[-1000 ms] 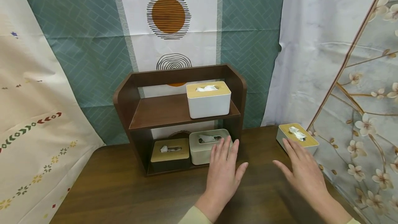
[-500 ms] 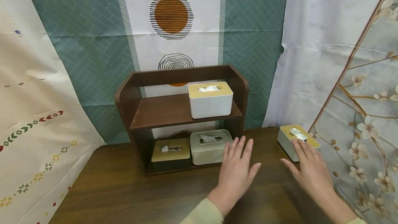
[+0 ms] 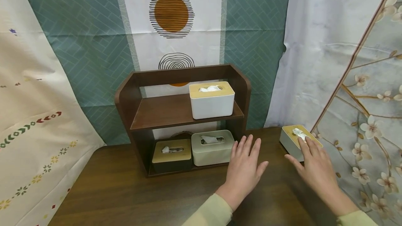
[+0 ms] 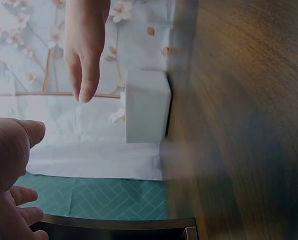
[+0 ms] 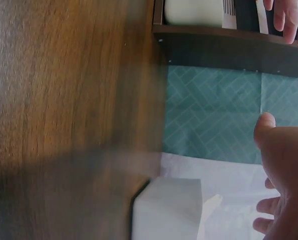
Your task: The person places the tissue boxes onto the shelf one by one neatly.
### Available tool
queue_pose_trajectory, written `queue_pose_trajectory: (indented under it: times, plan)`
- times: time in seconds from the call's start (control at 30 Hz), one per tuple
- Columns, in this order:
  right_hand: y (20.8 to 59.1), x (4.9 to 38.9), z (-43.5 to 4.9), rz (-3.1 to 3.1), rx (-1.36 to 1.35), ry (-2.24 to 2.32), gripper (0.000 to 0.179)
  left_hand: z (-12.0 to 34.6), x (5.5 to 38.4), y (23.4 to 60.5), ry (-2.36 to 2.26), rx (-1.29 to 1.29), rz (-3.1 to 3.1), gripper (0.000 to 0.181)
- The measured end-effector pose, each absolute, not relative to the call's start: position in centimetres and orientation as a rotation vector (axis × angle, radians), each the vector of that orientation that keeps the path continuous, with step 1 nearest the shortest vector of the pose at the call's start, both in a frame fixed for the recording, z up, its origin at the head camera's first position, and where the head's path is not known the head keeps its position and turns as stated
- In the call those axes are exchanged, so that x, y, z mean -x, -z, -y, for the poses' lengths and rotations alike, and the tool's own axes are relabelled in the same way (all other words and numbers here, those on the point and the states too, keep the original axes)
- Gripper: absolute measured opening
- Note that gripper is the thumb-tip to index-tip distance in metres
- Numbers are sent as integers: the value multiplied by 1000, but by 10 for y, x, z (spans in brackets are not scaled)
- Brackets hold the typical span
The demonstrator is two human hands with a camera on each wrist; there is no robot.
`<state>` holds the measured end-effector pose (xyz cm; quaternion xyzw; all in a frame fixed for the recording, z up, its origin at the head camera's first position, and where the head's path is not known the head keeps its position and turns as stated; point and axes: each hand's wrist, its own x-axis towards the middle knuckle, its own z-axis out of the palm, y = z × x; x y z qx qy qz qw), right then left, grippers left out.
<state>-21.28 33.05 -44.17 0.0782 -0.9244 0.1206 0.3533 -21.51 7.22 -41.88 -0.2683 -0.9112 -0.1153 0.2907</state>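
My left hand (image 3: 244,166) hovers over the table with fingers spread and nothing in its grasp, just right of the sage-green tissue box (image 3: 208,152) on the lower shelf. Farther right, my right hand (image 3: 317,166) hangs in the air, also holding nothing. Its fingertips overlap a pale tissue box (image 3: 287,140) with a wood-look lid and a white tissue poking out. In the left wrist view this tissue box (image 4: 147,106) sits on the table, below the right hand (image 4: 86,52). The right wrist view shows part of the tissue box (image 5: 168,212) at the bottom.
A dark brown two-tier shelf (image 3: 163,112) stands at the back of the wooden table (image 3: 132,198). A white tissue box (image 3: 213,108) is on its upper tier; a black tissue box (image 3: 172,165) with a wood-look lid is at lower left. Patterned cloths hang behind and beside.
My left hand has shifted right, out from in front of the sage-green tissue box. The right hand has moved slightly right. The tissue boxes have stayed where they were.
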Motion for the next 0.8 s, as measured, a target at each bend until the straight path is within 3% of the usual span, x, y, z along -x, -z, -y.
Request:
queue_pose_trajectory:
  times: [0.8]
  plan:
    - [459, 234, -355, 2590, 4, -299, 87, -99, 228, 430, 323, 710, 2509, 68]
